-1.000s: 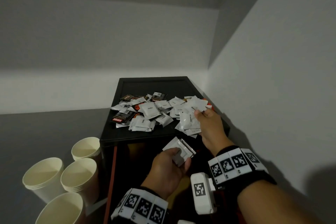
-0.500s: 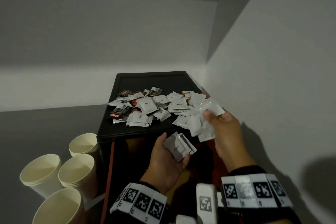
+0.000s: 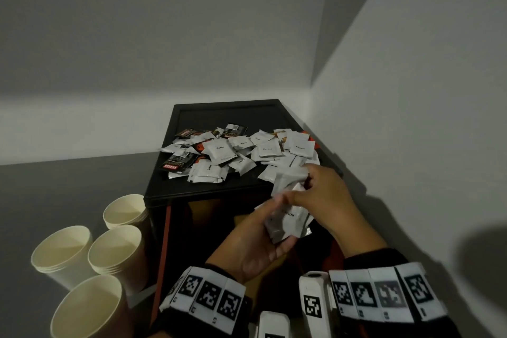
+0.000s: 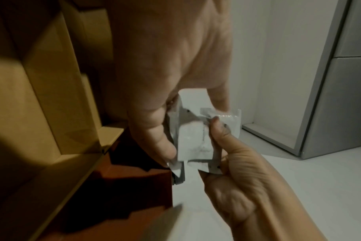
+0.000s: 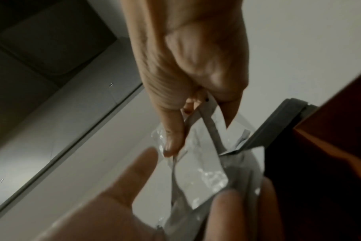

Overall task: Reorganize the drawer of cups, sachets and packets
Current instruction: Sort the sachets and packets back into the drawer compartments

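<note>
Loose white sachets [image 3: 219,152] and a few dark packets [image 3: 179,162] lie heaped on the black cabinet top [image 3: 219,115]. In front of its near edge my left hand [image 3: 279,223] grips a small stack of white sachets [image 3: 288,221], thumb on top. My right hand [image 3: 299,186] pinches a few more white sachets [image 3: 288,180] and presses them against that stack. The left wrist view shows both hands closed around the sachets [image 4: 193,141]. In the right wrist view my right hand pinches the sachets [image 5: 200,172] above the left palm. Several paper cups [image 3: 115,247] stand at lower left.
The cabinet sits in a corner, with a grey wall [image 3: 411,118] close on its right. Below the black top the open compartment [image 3: 208,228] is dark, edged by an orange side panel [image 3: 164,244]. Cardboard boxes [image 4: 41,97] show in the left wrist view.
My right hand lifted a few white sachets off the heap and brought them down and towards me onto the stack in my left hand. The left hand rose slightly to meet them.
</note>
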Tool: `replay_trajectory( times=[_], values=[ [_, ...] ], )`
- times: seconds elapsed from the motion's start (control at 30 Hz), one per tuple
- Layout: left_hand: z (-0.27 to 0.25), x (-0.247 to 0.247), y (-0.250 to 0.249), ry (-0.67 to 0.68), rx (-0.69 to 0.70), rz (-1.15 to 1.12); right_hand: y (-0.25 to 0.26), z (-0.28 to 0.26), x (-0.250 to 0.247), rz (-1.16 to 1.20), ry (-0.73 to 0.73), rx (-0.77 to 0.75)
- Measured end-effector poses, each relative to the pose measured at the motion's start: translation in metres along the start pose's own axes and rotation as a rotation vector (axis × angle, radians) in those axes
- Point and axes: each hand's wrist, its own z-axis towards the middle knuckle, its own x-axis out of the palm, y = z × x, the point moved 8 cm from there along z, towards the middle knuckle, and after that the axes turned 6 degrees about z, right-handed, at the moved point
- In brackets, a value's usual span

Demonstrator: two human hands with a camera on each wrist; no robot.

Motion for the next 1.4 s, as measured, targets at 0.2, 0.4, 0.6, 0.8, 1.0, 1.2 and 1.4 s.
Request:
replay_trajectory(
  times=[0.2, 0.4, 0.6, 0.8, 1.0, 1.2, 1.4],
  values=[
    [0.002, -0.003, 0.005, -0.035, 0.023, 0.101, -0.008, -0.003, -0.002, 0.197, -0.005, 0.074],
    [0.005, -0.01, -0.002, -0.126, 0.045, 0.036, -0.017, -0.001, -0.026, 0.609, -0.221, 0.164],
    [0.008, -0.013, 0.001, -0.146, 0.058, 0.001, -0.012, -0.004, -0.018, 0.581, -0.23, 0.12],
    [0.008, -0.011, -0.001, -0.137, 0.104, -0.017, 0.01, -0.015, -0.026, 0.265, -0.395, -0.145],
    [0.003, 0.001, -0.009, 0.005, 0.222, 0.086, 0.034, -0.03, 0.018, -0.082, -0.248, -0.316],
    [-0.007, 0.008, -0.019, 0.016, 0.255, 0.079, 0.02, -0.023, 0.041, 0.276, 0.015, -0.029],
    [-0.008, 0.006, -0.02, -0.028, 0.242, -0.034, 0.009, -0.018, 0.034, 0.43, 0.003, 0.079]
  ],
)
